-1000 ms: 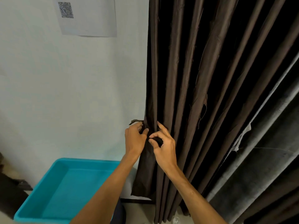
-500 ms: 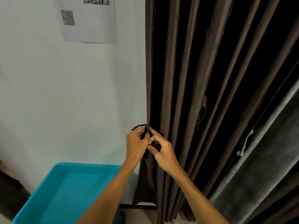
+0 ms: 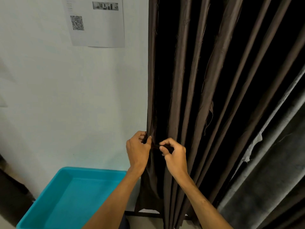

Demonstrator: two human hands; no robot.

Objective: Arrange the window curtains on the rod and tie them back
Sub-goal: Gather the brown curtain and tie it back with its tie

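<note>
A dark brown curtain (image 3: pixel 194 83) hangs in long vertical folds on the right of a pale wall. At waist height a thin dark tie-back strip (image 3: pixel 156 146) runs between my hands across the curtain's left edge. My left hand (image 3: pixel 137 150) grips the curtain's left edge and the strip's end, fingers curled. My right hand (image 3: pixel 175 155) pinches the strip's other end between thumb and forefinger, just right of the left hand. The rod is out of view.
A turquoise plastic tub (image 3: pixel 69 199) stands on the floor at the lower left, against the wall. A printed sheet with a QR code (image 3: pixel 95 22) hangs on the wall above. A grey curtain (image 3: pixel 272 179) hangs at the far right.
My hands have drawn slightly apart, stretching the strip between them. The loose loop that stuck out left of the curtain edge is no longer visible. The view has tilted up a little.
</note>
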